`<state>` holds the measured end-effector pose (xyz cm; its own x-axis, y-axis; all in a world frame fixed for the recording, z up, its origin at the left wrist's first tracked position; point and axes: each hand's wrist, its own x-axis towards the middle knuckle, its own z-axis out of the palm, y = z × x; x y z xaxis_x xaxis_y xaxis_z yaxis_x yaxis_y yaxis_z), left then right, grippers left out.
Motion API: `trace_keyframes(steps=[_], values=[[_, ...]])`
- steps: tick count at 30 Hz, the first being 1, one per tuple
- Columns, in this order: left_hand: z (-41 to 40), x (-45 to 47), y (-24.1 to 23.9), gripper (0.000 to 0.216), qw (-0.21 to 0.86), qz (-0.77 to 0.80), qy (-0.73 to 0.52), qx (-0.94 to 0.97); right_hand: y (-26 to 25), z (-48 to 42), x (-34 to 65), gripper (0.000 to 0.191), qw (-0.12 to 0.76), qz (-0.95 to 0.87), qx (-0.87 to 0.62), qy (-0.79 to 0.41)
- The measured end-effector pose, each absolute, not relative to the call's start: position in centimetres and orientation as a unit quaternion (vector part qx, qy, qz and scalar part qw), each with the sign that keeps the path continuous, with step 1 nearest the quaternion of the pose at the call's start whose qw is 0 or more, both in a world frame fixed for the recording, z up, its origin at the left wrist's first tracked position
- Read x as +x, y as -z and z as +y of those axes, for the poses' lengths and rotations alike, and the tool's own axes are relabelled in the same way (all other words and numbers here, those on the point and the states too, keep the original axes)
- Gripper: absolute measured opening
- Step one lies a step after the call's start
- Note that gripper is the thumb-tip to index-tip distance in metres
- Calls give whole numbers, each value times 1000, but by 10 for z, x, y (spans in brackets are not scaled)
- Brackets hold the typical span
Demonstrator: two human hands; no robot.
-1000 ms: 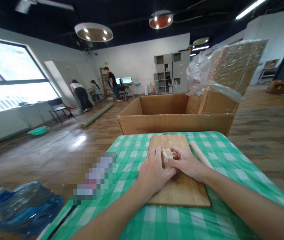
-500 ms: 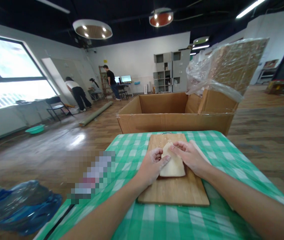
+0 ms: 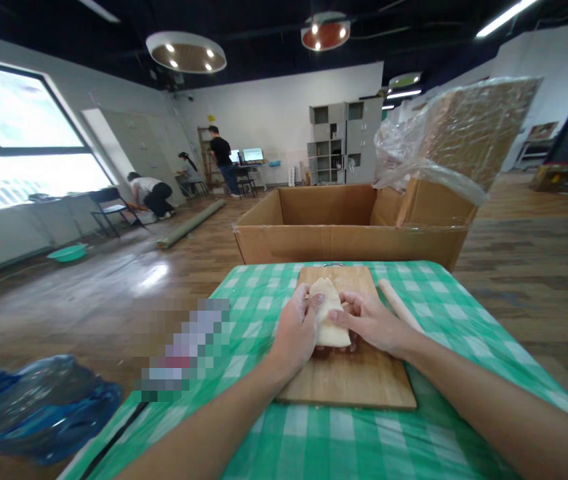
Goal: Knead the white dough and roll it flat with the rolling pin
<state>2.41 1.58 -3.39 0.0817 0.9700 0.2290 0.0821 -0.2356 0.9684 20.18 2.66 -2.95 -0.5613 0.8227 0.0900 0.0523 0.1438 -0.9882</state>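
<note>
A flattened piece of pale dough [image 3: 333, 330] is held between my two hands over a wooden cutting board [image 3: 354, 383]. My left hand [image 3: 297, 327] grips its left side, with the thumb on the upper face. On the right edge, my right hand [image 3: 371, 320] pinches the dough, thumb in front and fingers partly behind it. Flour dusts the fingers of both hands. A rolling pin [image 3: 398, 303] lies on the tablecloth just right of the board, partly hidden by my right forearm.
The table wears a green-and-white checked cloth [image 3: 289, 447]. Beyond its far edge stands a big open cardboard box [image 3: 339, 243]. A large plastic water bottle [image 3: 39, 407] is at the lower left. Several people [image 3: 221, 160] are across the room.
My left hand has moved up along the dough and my right hand lower on it. The dough has shifted slightly left. More of the rolling pin shows. A distant person has crouched down.
</note>
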Motion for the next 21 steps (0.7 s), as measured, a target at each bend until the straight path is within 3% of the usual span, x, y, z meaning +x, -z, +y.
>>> trace_keyframes(steps=[5,11,16,21], values=[[15,21,32,30,367,464,-549,591,22,21,201,40,289,-667,-292,-622],[16,22,32,34,416,437,-548,580,25,20,198,41,312,-642,-293,-636],[17,23,35,31,465,403,-507,603,24,25,198,36,415,-647,-348,-537],[22,21,38,31,493,404,-487,597,14,25,199,35,421,-659,-367,-504]])
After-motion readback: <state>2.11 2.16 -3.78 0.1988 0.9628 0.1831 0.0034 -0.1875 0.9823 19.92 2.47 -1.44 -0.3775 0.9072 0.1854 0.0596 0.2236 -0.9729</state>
